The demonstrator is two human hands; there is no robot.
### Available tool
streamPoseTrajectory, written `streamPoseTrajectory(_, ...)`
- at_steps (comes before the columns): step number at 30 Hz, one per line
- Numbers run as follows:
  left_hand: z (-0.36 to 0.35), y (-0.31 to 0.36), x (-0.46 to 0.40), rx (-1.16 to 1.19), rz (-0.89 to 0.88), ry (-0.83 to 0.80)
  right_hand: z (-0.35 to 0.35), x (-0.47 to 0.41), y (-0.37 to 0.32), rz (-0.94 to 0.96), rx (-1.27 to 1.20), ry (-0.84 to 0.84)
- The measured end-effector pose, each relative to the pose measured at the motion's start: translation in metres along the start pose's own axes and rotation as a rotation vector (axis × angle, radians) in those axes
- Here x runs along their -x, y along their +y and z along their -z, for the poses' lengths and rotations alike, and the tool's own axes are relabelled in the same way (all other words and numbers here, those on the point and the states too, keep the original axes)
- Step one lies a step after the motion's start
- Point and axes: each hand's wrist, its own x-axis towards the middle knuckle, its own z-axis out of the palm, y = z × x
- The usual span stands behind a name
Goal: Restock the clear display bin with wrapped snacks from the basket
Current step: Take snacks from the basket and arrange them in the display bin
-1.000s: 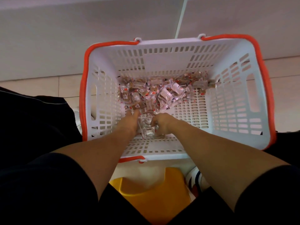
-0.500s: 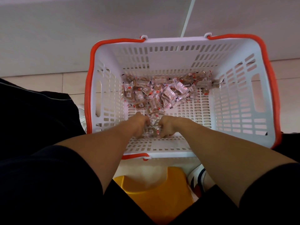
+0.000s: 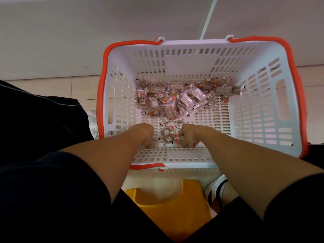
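A white slotted basket with an orange rim stands on the floor below me. A pile of clear-wrapped brown snacks lies along the far side of its bottom. A small cluster of wrapped snacks lies apart from the pile, close to the near wall. My left hand and my right hand flank this cluster, fingers curled down against the basket floor and cupped against the wrappers. Their fingertips are partly hidden. No clear display bin is in view.
A yellow stool sits under me, between my dark shorts. A white shoe shows at the right and another left of the basket. A pale wall or cabinet front rises behind the basket on the tiled floor.
Both hands have drawn back from the pile toward the near wall of the basket, dragging a few snacks along. They now sit slightly farther apart, with the cluster showing between them.
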Motion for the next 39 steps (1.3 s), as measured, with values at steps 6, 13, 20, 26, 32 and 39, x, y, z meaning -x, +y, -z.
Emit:
streamPoseTrajectory(6, 0.018, -0.005, 0.004, 0.314, -0.012, -0.145, 0.032, 0.021, 0.002, -0.092, 0.021, 0.013)
streamPoseTrajectory(13, 0.065, 0.003, 0.047, 1.380, -0.209, -0.257, 0.097, 0.110, -0.011, 0.154, -0.318, 0.143)
streamPoseTrajectory(20, 0.111, 0.020, 0.109, 1.581, -0.477, 0.012, 0.099, 0.173, -0.042, 0.496, -0.486, 0.604)
streamPoseTrajectory(26, 0.119, 0.014, 0.153, 1.595, -0.552, 0.090, 0.088, 0.196, -0.060, 0.632, -0.483, 0.724)
streamPoseTrajectory(32, 0.123, 0.017, 0.176, 1.500, -0.635, 0.153, 0.090, 0.218, -0.075, 0.639, -0.204, 0.813)
streamPoseTrajectory(39, 0.138, 0.021, 0.197, 1.255, -0.684, 0.368, 0.088, 0.239, -0.079, 0.681, -0.204, 0.899)
